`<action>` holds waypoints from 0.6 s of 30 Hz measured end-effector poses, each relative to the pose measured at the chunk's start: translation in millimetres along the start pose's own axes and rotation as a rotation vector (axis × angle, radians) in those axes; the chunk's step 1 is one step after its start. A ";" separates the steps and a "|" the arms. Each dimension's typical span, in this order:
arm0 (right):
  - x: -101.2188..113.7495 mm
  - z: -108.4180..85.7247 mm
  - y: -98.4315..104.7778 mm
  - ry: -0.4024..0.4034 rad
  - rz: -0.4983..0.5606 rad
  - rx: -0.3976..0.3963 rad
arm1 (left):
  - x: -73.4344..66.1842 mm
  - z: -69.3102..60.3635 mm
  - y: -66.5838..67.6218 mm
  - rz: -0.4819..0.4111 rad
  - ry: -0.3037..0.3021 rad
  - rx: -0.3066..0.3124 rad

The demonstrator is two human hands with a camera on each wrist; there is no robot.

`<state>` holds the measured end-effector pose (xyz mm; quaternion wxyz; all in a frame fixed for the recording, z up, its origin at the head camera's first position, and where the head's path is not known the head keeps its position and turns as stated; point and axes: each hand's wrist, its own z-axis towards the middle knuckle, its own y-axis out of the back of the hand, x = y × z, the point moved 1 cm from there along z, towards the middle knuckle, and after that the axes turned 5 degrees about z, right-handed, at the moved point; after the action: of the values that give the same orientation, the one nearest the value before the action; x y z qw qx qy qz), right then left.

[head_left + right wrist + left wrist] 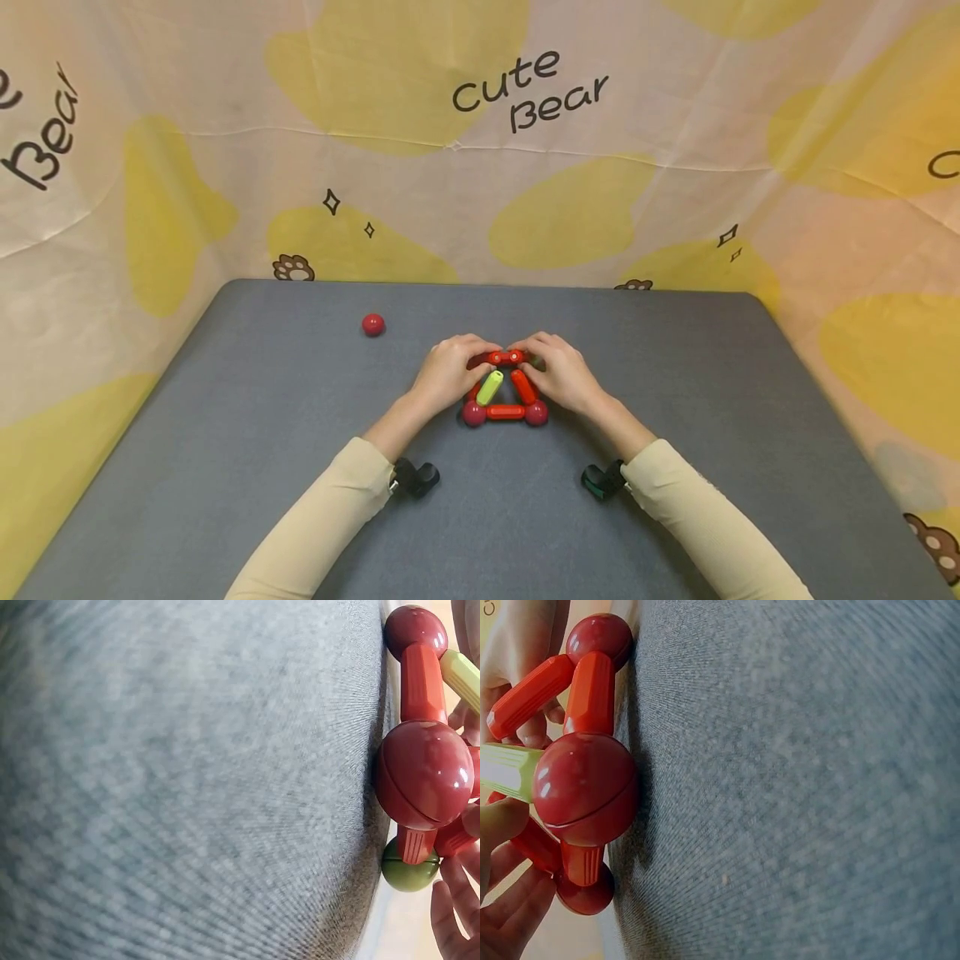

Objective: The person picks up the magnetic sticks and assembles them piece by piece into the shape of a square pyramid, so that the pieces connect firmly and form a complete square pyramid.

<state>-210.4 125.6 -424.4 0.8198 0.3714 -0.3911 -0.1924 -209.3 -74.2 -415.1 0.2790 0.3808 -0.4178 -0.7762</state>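
Observation:
A frame of red rods and balls stands on the table. Dark red balls form its front corners; a green ball shows at one far corner and another red ball at the other. A yellow-green rod and a red rod slant up from the front balls. At the far side my left hand pinches a red rod between thumb and fingers. Opposite it, my right hand pinches another red rod. The fingers partly hide both held rods.
A loose red ball lies toward the back left of the grey table. Patterned cloth hangs behind the table and along its sides. Black devices are strapped to both wrists.

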 end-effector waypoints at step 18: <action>0.8 -1.6 -1.4 0.023 -0.006 0.005 | -1.6 -1.5 -0.9 0.015 -0.012 -0.004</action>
<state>-208.6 124.9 -425.7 0.8228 0.3769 -0.3809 -0.1897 -207.2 -73.2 -415.8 0.2831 0.3726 -0.4206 -0.7773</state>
